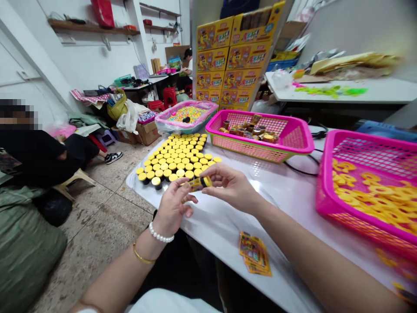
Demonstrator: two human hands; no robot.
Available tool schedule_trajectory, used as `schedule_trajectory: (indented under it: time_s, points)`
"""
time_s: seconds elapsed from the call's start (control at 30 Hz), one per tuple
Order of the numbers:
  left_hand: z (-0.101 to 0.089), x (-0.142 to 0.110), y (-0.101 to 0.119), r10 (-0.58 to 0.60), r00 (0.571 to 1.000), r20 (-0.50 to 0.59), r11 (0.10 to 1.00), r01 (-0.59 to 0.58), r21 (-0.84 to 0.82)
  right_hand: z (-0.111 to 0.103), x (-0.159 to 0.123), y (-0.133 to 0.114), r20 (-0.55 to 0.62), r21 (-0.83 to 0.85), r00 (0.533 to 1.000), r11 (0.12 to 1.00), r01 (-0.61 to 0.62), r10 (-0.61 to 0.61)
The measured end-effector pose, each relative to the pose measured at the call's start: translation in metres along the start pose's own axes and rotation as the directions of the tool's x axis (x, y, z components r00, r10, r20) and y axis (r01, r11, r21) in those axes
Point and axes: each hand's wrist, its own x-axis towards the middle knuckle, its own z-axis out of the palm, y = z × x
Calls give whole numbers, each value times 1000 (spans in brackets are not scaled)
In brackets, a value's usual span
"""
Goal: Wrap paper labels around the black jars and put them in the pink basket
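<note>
While the fingers of my left hand (172, 204) and right hand (230, 186) clamp one small tube (196, 184), a slipping pinch could topple the yellow-capped containers (175, 155) nearby.

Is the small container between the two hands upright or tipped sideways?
Tipped: the container lies sideways between the left hand and right hand, its yellow end toward the latter.

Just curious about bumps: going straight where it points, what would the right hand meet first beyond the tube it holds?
Probably the left hand, at the other end of the yellow-capped tube; exact depth is unclear.
</note>
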Motion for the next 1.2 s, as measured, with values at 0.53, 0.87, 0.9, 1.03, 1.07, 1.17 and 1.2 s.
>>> schedule_trajectory:
  time_s: [0.53,0.87,0.9,1.03,1.07,1.17,1.2]
  points:
    - [99,111,-19,190,885,425,972,-230,45,-91,7,-22,-283,-348,953,938,6,-111]
    - [93,102,-20,38,882,470,995,-76,63,-88,2,-23,-184,-513,962,854,81,-202]
    - [92,103,-21,39,878,476,994,-84,74,-87,3,-21,-174,-549,957,830,103,-234]
    - [91,104,-23,138,856,497,976,-202,78,-82,5,-16,-142,-636,931,751,175,-337]
    - [91,104,-23,150,850,506,974,-216,74,-82,5,-16,-145,-636,926,750,182,-348]
    - [91,105,-22,122,858,499,983,-175,60,-81,4,-17,-152,-682,899,702,204,-410]
    - [91,106,-22,101,873,478,987,-148,61,-82,4,-17,-145,-716,888,666,211,-437]
